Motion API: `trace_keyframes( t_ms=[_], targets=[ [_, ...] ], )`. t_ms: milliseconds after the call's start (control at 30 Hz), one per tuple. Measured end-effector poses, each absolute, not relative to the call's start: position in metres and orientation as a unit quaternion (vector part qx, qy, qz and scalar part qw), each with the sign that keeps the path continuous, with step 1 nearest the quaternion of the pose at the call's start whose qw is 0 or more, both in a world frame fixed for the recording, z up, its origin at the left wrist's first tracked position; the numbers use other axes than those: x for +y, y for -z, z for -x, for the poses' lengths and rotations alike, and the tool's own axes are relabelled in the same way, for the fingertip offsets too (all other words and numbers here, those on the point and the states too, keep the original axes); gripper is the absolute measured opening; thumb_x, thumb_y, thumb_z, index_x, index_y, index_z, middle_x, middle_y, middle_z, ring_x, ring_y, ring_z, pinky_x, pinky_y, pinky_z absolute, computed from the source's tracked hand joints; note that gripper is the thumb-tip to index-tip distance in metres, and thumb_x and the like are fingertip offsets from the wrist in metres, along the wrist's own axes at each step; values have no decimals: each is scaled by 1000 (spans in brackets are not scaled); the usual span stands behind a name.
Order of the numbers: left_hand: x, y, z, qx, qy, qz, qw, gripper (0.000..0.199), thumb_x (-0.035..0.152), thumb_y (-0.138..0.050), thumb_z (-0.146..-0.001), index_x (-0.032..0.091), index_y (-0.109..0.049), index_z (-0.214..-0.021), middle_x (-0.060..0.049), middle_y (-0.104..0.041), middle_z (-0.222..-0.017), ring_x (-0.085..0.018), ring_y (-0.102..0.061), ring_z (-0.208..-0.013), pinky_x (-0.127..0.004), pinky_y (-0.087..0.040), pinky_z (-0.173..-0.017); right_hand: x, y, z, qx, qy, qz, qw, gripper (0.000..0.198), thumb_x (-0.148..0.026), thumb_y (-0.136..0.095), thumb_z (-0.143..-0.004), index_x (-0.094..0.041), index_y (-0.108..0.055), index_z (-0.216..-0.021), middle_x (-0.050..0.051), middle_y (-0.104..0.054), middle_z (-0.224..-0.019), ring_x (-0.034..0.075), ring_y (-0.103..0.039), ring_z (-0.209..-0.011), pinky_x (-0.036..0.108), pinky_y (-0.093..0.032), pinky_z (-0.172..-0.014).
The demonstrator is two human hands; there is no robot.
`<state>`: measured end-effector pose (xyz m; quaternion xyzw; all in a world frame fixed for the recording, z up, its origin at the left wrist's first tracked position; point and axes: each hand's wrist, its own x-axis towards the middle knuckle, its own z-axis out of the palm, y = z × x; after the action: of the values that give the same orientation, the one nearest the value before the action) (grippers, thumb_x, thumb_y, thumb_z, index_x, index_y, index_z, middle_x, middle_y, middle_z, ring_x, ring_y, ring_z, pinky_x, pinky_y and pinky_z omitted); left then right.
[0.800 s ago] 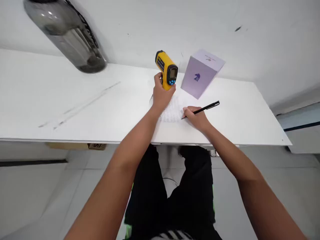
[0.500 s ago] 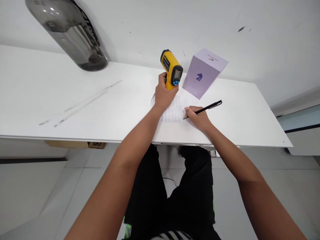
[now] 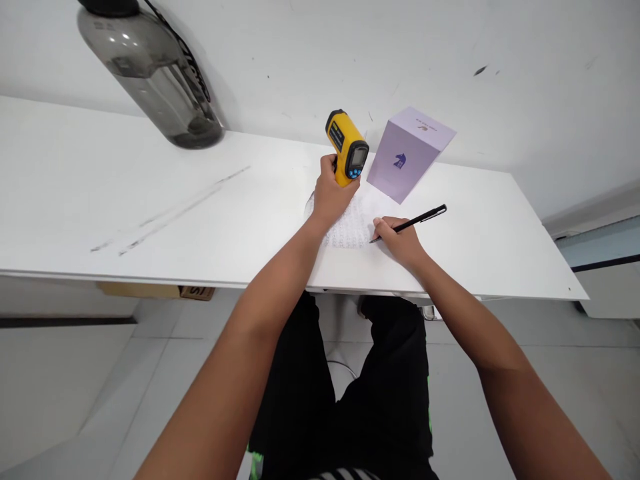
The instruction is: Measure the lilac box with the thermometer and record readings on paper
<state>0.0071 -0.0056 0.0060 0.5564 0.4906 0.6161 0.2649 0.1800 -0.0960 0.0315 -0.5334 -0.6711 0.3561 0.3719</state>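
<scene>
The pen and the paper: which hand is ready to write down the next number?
Right. The right hand grips the black pen with its tip on the paper. The left hand is busy holding the yellow thermometer gun.

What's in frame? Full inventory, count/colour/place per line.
infrared thermometer: 1, yellow and black with blue buttons, held upright above the sheet, mid-table
pen: 1, black, tip on the sheet, slanting up to the right
paper sheet: 1, white with faint print, flat on the table under both hands
box: 1, lilac with a small dark logo, standing right of the thermometer, near the wall
water bottle: 1, smoky grey with black cap and strap, far left of the table by the wall
table: 1, white, scuff streaks on its left half
cardboard piece: 1, brown, under the table edge at left
left hand: 1, gripping the thermometer's handle
right hand: 1, holding the pen
legs: dark trousers, below the table
</scene>
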Motion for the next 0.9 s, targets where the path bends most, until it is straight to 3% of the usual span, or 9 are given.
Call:
trace_keyframes(
  t_ms=[233,467,667,900],
  targets=[
    [1,3,-7,471,-619,-574,258,46,33,-76,-86,27,-43,-117,-4,-58,-111,-22,-67,-110,-42,-54,-99,-97,-32,-180,-675,-340,541,368,38,-38,-56,-87,-21,-61,-54,-1,-56,-56,14,-51,-60,29,-40,-61],
    [-1,-2,-7,480,-608,-577,259,51,30,-79,-83,26,-45,-120,-4,-60,-111,-24,-69,-104,-48,-56,-99,-98,-33,-180,-682,-347,533,361,38,-38,-56,-88,-21,-61,-54,0,-56,-56,14,-49,-58,29,-39,-60],
    [2,6,-5,444,-628,-584,259,46,38,-72,-90,28,-44,-125,-4,-60,-115,-25,-66,-117,-49,-51,-108,-98,-31,-180,-677,-338,533,379,39,-41,-56,-87,-21,-61,-54,-1,-53,-55,13,-48,-58,29,-39,-60],
    [-5,-5,-6,481,-619,-553,284,55,27,-79,-82,29,-44,-124,-3,-62,-109,-24,-70,-103,-46,-56,-95,-99,-32,-179,-666,-337,547,380,41,-44,-57,-88,-21,-58,-53,-1,-50,-53,14,-47,-58,29,-39,-60]
  ],
)
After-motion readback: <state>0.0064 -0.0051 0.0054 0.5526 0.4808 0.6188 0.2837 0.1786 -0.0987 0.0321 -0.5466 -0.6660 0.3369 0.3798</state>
